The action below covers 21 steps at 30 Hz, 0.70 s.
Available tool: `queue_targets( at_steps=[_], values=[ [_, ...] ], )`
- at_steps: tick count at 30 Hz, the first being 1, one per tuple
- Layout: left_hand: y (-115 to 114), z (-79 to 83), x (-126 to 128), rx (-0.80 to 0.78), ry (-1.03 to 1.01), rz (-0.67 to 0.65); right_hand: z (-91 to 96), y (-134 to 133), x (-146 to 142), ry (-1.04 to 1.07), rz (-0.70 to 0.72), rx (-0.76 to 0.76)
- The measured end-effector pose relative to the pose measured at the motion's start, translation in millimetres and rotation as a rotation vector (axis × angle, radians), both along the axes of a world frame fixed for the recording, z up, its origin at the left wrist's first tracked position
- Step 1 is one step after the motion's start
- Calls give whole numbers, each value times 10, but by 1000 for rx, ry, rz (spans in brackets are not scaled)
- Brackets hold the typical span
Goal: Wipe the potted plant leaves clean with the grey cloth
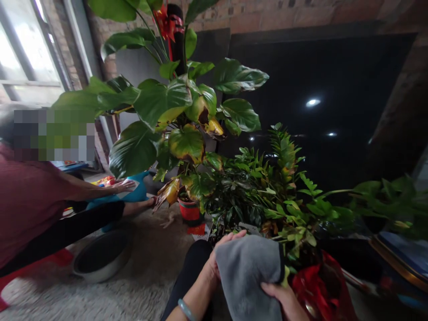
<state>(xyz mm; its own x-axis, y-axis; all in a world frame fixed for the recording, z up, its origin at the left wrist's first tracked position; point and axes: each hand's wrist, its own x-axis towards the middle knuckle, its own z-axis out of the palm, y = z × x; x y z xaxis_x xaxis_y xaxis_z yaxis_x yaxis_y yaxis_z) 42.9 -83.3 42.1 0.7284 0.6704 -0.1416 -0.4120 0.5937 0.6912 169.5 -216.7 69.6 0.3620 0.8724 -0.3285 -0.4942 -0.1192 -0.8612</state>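
Observation:
A grey cloth (pixel 250 272) with a dark edge hangs in front of me, between my hands. My left hand (pixel 216 256) is at its upper left side, with the fingertips showing past the top edge and the rest of the fingers covered by the fabric. On the lower right, my right hand (pixel 284 296) grips the cloth, the thumb pressed on its front and the other fingers hidden behind. Just beyond the cloth are dense leafy plants (pixel 244 183). A bit of yellow-green leaf shows beside the cloth's right edge, near my right hand.
A tall broad-leaved plant (pixel 163 102) stands in a red pot (pixel 190 211), some leaves browned. Red wrapping (pixel 321 285) lies to my right. At left a person (pixel 36 200) sits near a basin (pixel 102 256), one hand on a blue object (pixel 137 189). A dark glossy panel (pixel 321 80) stands behind.

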Motion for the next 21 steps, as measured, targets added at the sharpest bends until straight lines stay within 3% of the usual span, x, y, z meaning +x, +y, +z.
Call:
queue_targets(
  at_steps=[3,9,13,18,21],
  values=[
    [-63,76,-55,22,-110,53,78,127,-80,12,47,52],
    [-10,22,-188,90,-246,34,-82,193,-86,-87,132,18],
    [-2,6,-278,76,-323,81,-68,244,-112,-109,166,8],
    [-46,32,-308,27,-348,173,-33,241,-220,54,243,-84],
    [-35,54,-337,27,-338,175,-78,220,-229,78,218,-113]
  ],
)
